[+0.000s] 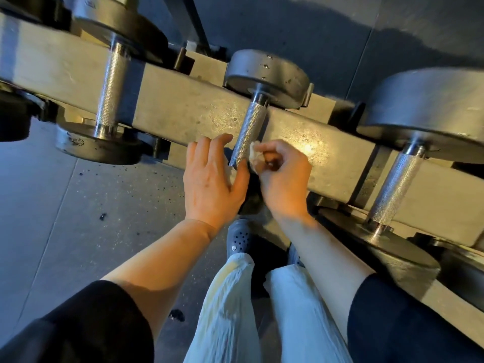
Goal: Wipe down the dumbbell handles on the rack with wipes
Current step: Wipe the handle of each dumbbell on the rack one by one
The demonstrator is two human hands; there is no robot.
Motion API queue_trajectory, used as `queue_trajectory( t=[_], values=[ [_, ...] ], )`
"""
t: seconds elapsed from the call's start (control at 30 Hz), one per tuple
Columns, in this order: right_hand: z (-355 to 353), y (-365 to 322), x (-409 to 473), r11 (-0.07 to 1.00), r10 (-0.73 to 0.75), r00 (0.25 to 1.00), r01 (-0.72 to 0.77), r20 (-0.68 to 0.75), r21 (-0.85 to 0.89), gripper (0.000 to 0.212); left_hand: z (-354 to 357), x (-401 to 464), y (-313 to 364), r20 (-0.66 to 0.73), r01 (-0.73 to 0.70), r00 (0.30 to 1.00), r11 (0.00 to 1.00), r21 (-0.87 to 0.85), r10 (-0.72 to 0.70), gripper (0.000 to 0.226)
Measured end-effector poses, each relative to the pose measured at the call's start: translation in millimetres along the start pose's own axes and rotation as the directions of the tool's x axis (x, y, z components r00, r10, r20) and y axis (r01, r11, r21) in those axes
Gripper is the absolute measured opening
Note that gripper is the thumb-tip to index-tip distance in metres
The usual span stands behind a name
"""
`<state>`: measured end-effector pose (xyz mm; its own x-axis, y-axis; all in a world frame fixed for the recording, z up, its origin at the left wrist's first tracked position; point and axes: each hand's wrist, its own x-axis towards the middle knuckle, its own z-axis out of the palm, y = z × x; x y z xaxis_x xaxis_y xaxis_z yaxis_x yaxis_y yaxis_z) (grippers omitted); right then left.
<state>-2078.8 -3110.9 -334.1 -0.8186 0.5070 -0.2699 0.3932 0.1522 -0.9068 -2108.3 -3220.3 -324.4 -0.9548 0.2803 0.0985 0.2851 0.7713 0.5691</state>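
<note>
Dumbbell handles sit across a grey steel rack rail [183, 106], three in view. Well to the left of the grip, one knurled handle [111, 93] lies untouched. The left hand [212, 184] is spread, fingers straight, holding nothing, just left of the middle handle [247, 134] at its near end. Just right of that handle, the right hand [284, 176] pinches a crumpled whitish wipe [254, 155] between thumb and curled fingers; the wipe touches or nearly touches the handle's near end, and I cannot tell which. Well to the right of the grip, a third handle [395, 187] spans the rail between larger weight plates.

Judgement: the middle handle is the one in hand, the wipe only now being applied. The next move calls for wrapping the wipe round the knurling and drawing it along the full length toward the far plate [267, 77].

Below lies dark speckled rubber flooring [78, 205]. Warm light patches the rail.
</note>
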Motion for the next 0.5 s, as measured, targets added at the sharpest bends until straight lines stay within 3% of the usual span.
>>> queue_trajectory(
  t=[0.17, 0.27, 0.37, 0.5],
  values=[
    [-8.4, 2.4, -9.3, 0.994, 0.075, 0.987, -0.063, 0.141, -0.084, 0.031, 0.1, -1.1, 1.2, -0.002, 0.019, 1.0, 1.0, 0.001, -0.019, 0.042],
    [-12.4, -8.5, 3.5, 0.977, -0.144, 0.986, 0.127, -0.087, -0.169, 0.02, 0.5, -0.9, 1.5, -0.01, 0.019, 1.0, 1.0, -0.007, -0.019, 0.04],
    [-7.2, -17.0, 26.7, 0.898, -0.385, 0.878, 0.284, -0.286, -0.336, 0.022, 0.3, -1.1, 2.0, -0.011, 0.024, 1.0, 1.0, -0.008, -0.024, 0.04],
    [3.3, -14.6, 31.0, 0.893, -0.394, 0.891, 0.311, -0.228, -0.327, 0.017, 0.2, -1.8, 1.0, -0.002, 0.019, 1.0, 1.0, -0.021, -0.019, 0.042]
  ],
)
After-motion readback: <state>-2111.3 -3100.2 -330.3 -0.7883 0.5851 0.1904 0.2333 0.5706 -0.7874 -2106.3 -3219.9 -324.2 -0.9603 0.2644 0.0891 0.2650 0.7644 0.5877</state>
